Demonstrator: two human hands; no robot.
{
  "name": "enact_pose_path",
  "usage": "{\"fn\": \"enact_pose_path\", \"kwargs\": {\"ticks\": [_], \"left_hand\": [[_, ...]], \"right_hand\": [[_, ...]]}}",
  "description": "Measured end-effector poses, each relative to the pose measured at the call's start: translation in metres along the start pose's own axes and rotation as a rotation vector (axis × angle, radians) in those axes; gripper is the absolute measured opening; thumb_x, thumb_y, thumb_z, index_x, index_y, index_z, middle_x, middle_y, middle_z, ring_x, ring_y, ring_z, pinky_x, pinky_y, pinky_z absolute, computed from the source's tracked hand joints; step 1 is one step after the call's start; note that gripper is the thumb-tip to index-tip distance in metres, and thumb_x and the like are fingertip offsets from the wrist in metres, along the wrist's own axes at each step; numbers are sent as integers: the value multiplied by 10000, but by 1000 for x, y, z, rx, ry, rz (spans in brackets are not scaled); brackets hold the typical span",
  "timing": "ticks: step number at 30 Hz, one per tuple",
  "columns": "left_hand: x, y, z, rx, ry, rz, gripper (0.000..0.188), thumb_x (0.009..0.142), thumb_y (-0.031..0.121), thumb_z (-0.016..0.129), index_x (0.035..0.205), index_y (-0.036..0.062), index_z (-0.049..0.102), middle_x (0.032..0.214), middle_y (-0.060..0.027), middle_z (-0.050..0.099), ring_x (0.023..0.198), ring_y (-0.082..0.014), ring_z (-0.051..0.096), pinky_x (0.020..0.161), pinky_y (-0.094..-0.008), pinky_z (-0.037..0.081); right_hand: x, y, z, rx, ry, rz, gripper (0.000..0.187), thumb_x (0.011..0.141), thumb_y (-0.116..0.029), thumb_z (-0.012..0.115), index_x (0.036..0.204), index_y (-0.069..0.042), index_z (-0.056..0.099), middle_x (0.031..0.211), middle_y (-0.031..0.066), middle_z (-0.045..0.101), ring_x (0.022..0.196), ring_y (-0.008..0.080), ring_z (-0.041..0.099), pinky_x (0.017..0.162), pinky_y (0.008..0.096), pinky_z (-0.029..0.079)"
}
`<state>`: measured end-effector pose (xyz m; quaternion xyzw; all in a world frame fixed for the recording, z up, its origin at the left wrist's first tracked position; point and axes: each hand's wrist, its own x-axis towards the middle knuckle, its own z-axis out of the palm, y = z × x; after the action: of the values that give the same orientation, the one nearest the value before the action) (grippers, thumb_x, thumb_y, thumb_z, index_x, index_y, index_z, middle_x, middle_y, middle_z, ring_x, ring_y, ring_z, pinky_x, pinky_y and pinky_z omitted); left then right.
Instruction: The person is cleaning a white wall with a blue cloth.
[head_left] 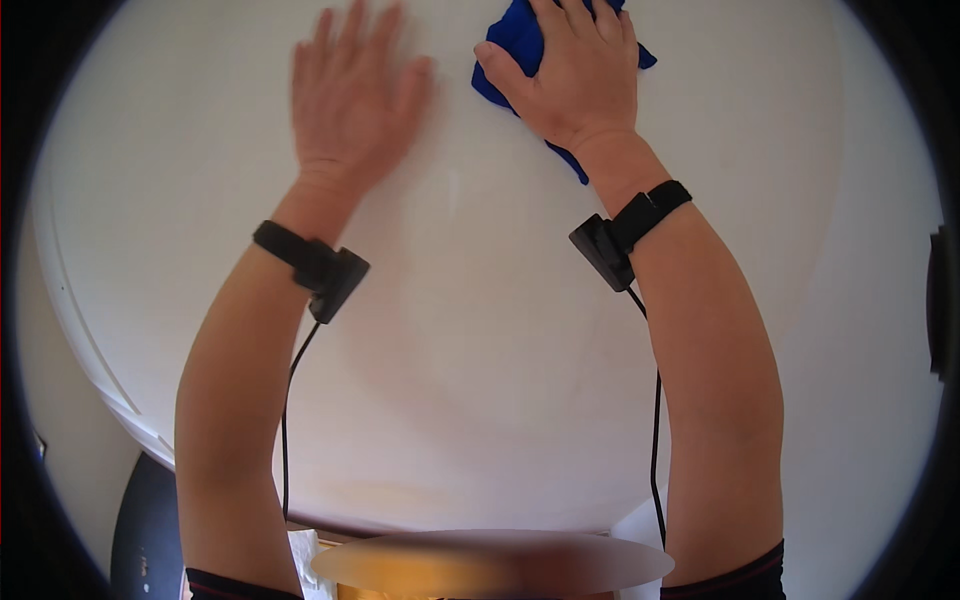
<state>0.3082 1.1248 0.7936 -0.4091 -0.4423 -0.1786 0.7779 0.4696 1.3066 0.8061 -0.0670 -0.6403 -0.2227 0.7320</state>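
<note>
My right hand [580, 75] grips a dark blue cloth [512, 42] against a large, pale, smooth surface [480, 330]. The cloth is bunched under the palm and sticks out past the thumb, beside the little finger and below the wrist. Part of the cloth and the right fingertips run off the top edge. To the left, my left hand [355, 100] is open with its fingers spread and nothing in it. Motion blurs it, and I cannot tell whether it touches the surface.
Each wrist wears a black strap with a small black device, the left device [338, 282] and the right device [605, 252], and a cable trails from each. The pale surface has a curved edge [95, 360] at left. A dark object [145, 535] stands at lower left.
</note>
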Motion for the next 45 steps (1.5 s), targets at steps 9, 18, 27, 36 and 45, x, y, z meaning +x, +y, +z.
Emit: {"fn": "enact_pose_path", "kwargs": {"ticks": [9, 18, 27, 36, 45], "left_hand": [[-35, -24, 32, 111, -118, -229, 689, 1140, 590, 462, 1710, 202, 475, 1780, -171, 419, 1671, -397, 314, 1360, -570, 214], [8, -38, -8, 285, -225, -364, 690, 1119, 401, 479, 1688, 12, 431, 1772, -279, 365, 1675, -455, 265, 1385, -545, 182], [-34, -53, 8, 177, -252, -381, 665, 1131, 413, 476, 1687, 48, 454, 1778, -246, 381, 1679, -424, 276, 1385, -537, 188], [-41, -61, 10, 225, -262, -341, 655, 1136, 405, 462, 1686, 49, 456, 1771, -253, 387, 1659, -453, 299, 1381, -539, 206], [-45, -61, 12, 204, -222, -343, 658, 1145, 413, 439, 1693, 48, 445, 1780, -255, 371, 1673, -445, 276, 1391, -521, 189]], "right_hand": [[-18, 6, 42, 51, 2, -71, 713, 1022, -460, 681, 1592, -53, 545, 1688, 264, 477, 1579, 476, 397, 1347, 630, 233], [-3, -31, 25, 93, -29, -92, 733, 1015, -452, 694, 1619, -71, 527, 1696, 221, 483, 1589, 452, 398, 1355, 601, 247], [-62, -54, 28, 129, -167, -119, 728, 1000, -439, 705, 1609, -79, 533, 1658, 229, 512, 1554, 454, 427, 1332, 612, 277], [-140, -64, 24, 286, -39, -120, 655, 828, -384, 853, 1442, -205, 709, 1528, 78, 647, 1366, 372, 561, 1245, 609, 392], [-219, -80, -3, 307, -204, -106, 677, 826, -431, 834, 1464, -244, 710, 1519, 53, 655, 1321, 359, 567, 1205, 622, 406]]}}
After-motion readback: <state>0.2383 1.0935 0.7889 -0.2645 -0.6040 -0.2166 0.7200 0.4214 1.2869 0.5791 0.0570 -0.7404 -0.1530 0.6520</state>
